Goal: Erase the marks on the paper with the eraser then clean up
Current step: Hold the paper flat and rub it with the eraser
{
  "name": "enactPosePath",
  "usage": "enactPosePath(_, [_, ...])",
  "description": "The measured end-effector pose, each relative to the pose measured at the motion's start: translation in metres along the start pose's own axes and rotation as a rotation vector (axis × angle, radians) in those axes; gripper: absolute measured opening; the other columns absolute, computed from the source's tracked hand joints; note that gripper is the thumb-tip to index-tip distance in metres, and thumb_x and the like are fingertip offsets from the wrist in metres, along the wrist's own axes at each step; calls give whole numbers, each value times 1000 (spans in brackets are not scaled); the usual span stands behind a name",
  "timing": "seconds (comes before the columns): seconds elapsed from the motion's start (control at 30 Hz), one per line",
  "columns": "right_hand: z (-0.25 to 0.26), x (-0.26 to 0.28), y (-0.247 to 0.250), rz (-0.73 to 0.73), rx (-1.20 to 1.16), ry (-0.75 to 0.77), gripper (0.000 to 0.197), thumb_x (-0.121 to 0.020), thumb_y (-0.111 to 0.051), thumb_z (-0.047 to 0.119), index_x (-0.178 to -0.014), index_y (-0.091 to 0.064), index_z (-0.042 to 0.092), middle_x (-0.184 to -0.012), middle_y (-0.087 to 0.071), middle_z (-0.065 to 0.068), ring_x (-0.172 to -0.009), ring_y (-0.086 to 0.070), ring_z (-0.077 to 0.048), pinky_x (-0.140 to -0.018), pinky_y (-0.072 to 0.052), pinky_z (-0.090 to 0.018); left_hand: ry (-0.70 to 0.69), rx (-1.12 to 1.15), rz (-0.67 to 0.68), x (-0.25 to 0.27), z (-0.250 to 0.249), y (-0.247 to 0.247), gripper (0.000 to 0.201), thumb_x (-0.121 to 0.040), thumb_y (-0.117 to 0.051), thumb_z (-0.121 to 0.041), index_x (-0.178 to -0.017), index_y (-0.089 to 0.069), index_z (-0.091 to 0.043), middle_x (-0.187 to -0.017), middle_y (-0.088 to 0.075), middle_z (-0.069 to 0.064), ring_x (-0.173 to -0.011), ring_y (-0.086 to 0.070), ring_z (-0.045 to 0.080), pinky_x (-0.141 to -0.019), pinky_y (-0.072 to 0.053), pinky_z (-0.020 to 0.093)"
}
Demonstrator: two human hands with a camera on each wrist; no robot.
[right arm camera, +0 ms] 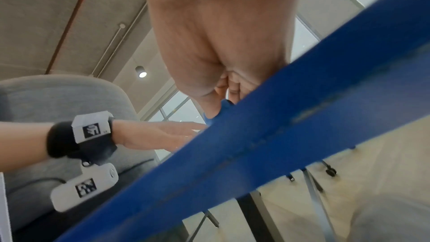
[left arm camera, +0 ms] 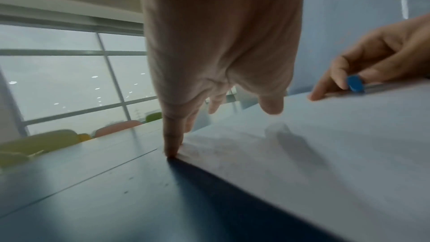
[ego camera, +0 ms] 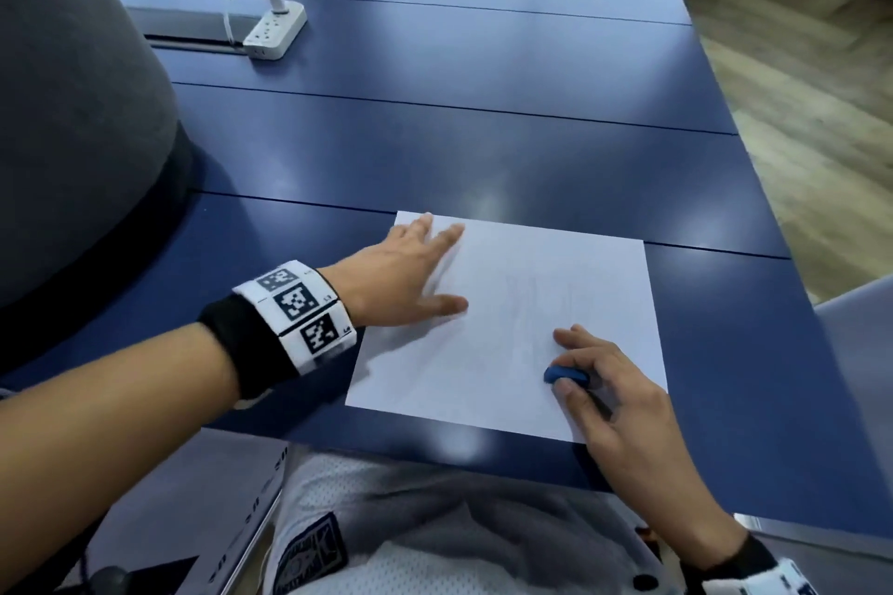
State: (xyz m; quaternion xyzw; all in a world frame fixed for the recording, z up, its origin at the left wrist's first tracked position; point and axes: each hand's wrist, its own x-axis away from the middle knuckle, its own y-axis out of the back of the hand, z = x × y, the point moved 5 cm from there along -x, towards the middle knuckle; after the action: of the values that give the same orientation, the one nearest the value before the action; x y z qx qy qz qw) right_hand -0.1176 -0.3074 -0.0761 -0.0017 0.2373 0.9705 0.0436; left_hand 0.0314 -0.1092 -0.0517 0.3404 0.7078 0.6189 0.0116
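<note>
The sheet of paper [ego camera: 507, 319] lies flat on the blue worktop [ego camera: 435, 135], close to the near edge, with its near right corner almost at the rim. Faint grey pencil marks [ego camera: 536, 304] can be made out around its middle; they are too pale to read. The left hand [ego camera: 406, 275] is laid on the sheet's far left part with fingers straight and spread. In the left wrist view, one fingertip [left arm camera: 172, 151] is pressed down right at the paper's left edge, so the sheet is pinned rather than gripped. The right hand [ego camera: 609, 391] is set on the near right part of the sheet, and a small blue eraser [ego camera: 565, 374] is pinched in its grip between thumb and fingers, held against or just above the paper; contact cannot be judged for certain. The index finger is stretched out onto the sheet.

Erasing seems to be under way, with marks left to remove and the clean-up not yet begun. Several risks can be judged from here. The sheet may be creased or dragged if the eraser is pushed toward the pinning hand. Since the near right corner is unsupported by that hand, it could be lifted or buckled by hard strokes. Graphite may be smeared by the resting fingers. A white power strip [ego camera: 273, 33] lies well apart at the far left.
</note>
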Motion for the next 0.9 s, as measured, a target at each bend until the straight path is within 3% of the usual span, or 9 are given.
enactPosePath(0.1, [16,-10,14,-41,-49,-72,18,-87,-65,8,-93,-68,25,-102,-71,17,-102,-63,3,-84,-46,-7,-19,-54,31,-5,-9,4,91,-84,-65,-56,-154,-11,-35,-154,-15,12,-138,-17,30,-107,-36,44])
enactPosePath(0.2, [38,-33,38,-127,-121,-105,16,-84,-69,3,-90,-72,18,-82,-75,6,-67,-70,-10,-64,-54,-17,3,-106,101,-14,-11,3,93,-80,-69,-55,-153,-14,-38,-151,-15,12,-136,-17,33,-102,-39,47])
enactPosePath(0.27, [49,-51,50,-107,-240,-168,13,-81,-71,0,-90,-73,10,-79,-75,-4,-63,-69,-16,-60,-56,-22,10,-118,109,-19,-11,4,98,-76,-73,-55,-153,-15,-40,-148,-18,12,-134,-18,35,-100,-42,49])
enactPosePath(0.43, [52,-93,39,82,-519,-386,8,-80,-67,-6,-87,-69,-9,-84,-73,-20,-76,-71,-27,-71,-60,-27,31,-145,96,-25,-12,6,110,-65,-81,-58,-152,-16,-41,-141,-22,8,-131,-21,33,-91,-46,43])
enactPosePath(0.5, [44,-109,25,123,-443,-390,14,-77,-67,-13,-90,-68,-9,-82,-68,-20,-74,-70,-27,-74,-61,-32,28,-167,80,-25,-13,8,113,-61,-83,-59,-151,-18,-40,-140,-24,8,-129,-23,32,-81,-43,37])
enactPosePath(0.6, [31,-131,7,181,-209,-339,21,-76,-69,-14,-95,-69,-5,-74,-58,-8,-64,-64,-16,-77,-60,-34,28,-189,50,-25,-14,10,113,-58,-83,-61,-149,-22,-37,-138,-28,7,-126,-27,31,-75,-37,34])
enactPosePath(0.7, [33,-151,-4,217,102,-196,15,-77,-69,-6,-87,-71,5,-60,-57,4,-49,-54,-2,-58,-51,-15,30,-184,32,-24,-13,10,111,-58,-83,-62,-149,-24,-35,-138,-29,6,-125,-27,30,-74,-37,35])
enactPosePath(0.77, [39,-163,-10,250,285,-99,12,-78,-69,2,-85,-71,12,-62,-62,5,-43,-52,2,-48,-42,-9,28,-177,24,-23,-12,10,109,-58,-82,-63,-147,-26,-34,-137,-30,6,-124,-28,30,-74,-37,35])
enactPosePath(0.9, [47,-178,-17,335,446,17,9,-79,-68,6,-85,-70,12,-70,-71,1,-53,-57,2,-50,-41,-4,24,-179,14,-22,-9,7,106,-58,-80,-65,-145,-29,-32,-138,-31,5,-123,-28,30,-72,-36,34])
